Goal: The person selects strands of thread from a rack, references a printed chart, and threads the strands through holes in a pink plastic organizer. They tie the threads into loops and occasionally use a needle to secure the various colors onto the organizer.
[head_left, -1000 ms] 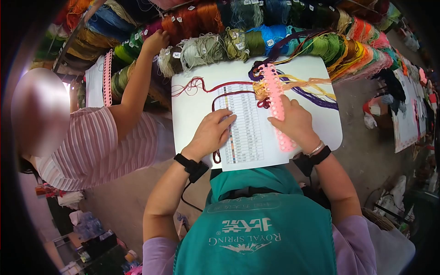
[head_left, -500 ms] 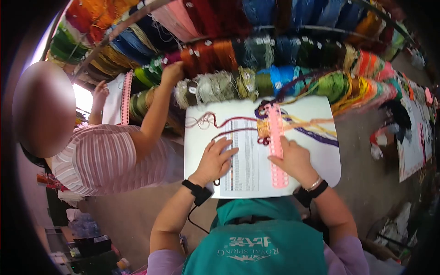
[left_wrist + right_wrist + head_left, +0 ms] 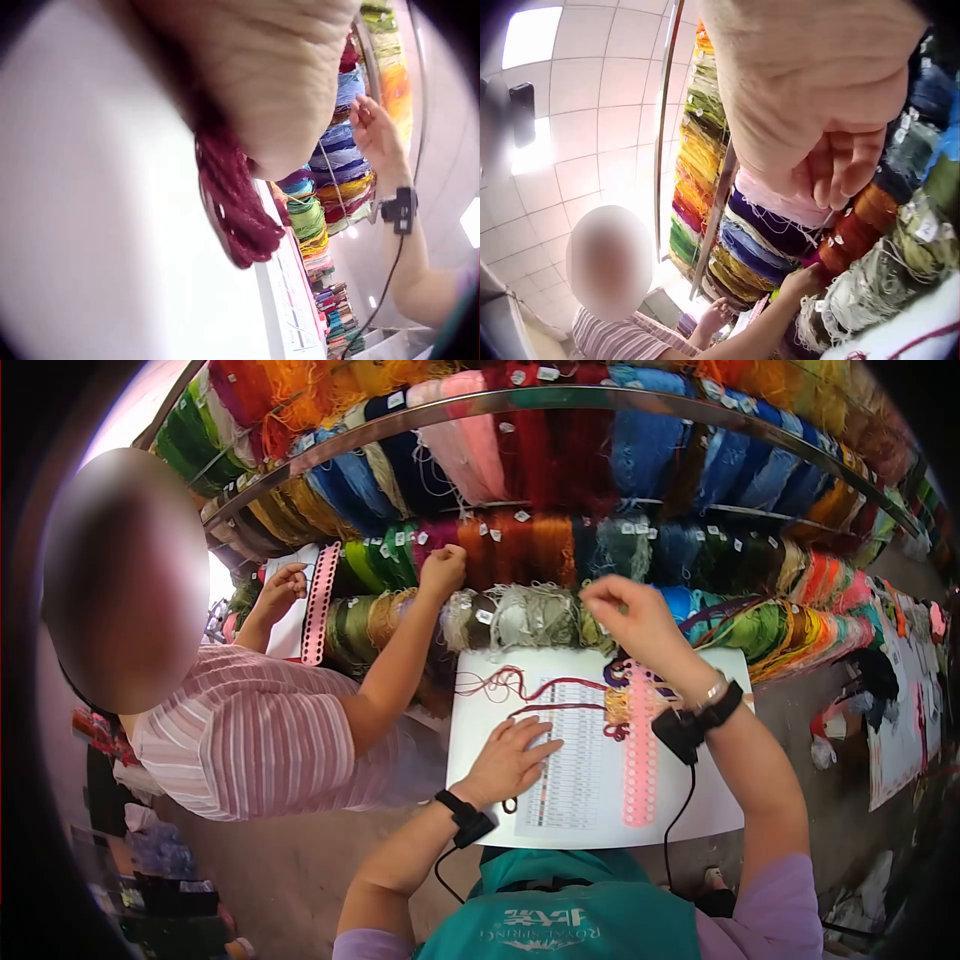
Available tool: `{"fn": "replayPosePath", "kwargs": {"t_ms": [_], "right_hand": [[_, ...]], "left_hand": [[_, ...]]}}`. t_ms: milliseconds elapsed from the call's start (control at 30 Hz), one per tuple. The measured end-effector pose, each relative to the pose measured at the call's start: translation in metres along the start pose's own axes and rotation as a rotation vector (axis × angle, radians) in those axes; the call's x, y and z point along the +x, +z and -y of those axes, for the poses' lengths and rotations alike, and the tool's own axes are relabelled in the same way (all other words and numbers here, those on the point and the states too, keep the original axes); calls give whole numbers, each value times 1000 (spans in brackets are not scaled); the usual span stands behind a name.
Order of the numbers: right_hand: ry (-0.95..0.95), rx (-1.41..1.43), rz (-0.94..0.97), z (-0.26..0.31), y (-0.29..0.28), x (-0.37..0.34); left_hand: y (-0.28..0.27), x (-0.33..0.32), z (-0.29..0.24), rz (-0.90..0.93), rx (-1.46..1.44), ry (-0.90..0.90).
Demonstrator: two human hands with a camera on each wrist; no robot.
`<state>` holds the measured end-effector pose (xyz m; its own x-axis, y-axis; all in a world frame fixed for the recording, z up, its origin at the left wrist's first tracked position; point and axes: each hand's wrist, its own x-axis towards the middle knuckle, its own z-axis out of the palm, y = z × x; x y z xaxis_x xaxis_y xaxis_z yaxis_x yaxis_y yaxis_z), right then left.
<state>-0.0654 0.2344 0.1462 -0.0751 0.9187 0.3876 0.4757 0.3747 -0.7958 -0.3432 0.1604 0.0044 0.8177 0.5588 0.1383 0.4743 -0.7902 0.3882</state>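
Observation:
My left hand (image 3: 508, 762) rests on the printed colour chart (image 3: 572, 780) on a white board (image 3: 690, 810), fingers spread. A dark red thread bundle (image 3: 238, 206) comes out from under its palm in the left wrist view. My right hand (image 3: 640, 622) is raised above the board's far edge, fingers loosely bent, with nothing seen in them. It overlaps the green-grey skeins (image 3: 535, 618) behind. Below it on the board lies a pink perforated strip (image 3: 638, 770), with yellow, purple and dark red threads looped at its upper end.
Racks of labelled thread skeins (image 3: 560, 445) in many colours rise beyond the board, crossed by a metal rail (image 3: 590, 398). At left, a person in a striped top (image 3: 270, 735) reaches toward the skeins, near another pink strip (image 3: 319, 605). Another white board (image 3: 893, 760) hangs at right.
My right hand has left the pink strip and risen forward toward the skeins. My left hand stays on the chart. The head view has tilted up, showing more of the racks.

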Motion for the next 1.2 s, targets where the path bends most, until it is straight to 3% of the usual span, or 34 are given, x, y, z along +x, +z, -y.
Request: {"fn": "replayPosePath", "kwargs": {"t_ms": [33,133,233,333,433,567,733,867,1000,1100,1200], "right_hand": [[-73,2,-4,-1,10,21],[29,170,38,8,46,82],[9,267,52,12,84,136],[-119,346,-60,12,125,191],[-95,404,-86,25,155,233],[-72,262,-167,35,184,280],[-140,151,-258,35,207,319],[-136,-26,-496,23,217,339],[47,-67,-543,41,221,333],[33,-160,-581,45,228,340],[52,-17,-580,41,231,344]], "left_hand": [[0,0,1,2,-3,3],[1,-2,5,9,-11,8],[2,-3,7,19,-10,9],[5,-5,10,14,-11,4],[5,-5,12,0,-10,11],[4,-4,13,-5,-10,16],[0,-5,14,0,-4,9],[2,-6,15,-7,-13,1],[-2,-6,15,-5,-38,0],[-1,-7,15,-13,-38,-3],[2,-7,16,-37,-75,-4]]}}
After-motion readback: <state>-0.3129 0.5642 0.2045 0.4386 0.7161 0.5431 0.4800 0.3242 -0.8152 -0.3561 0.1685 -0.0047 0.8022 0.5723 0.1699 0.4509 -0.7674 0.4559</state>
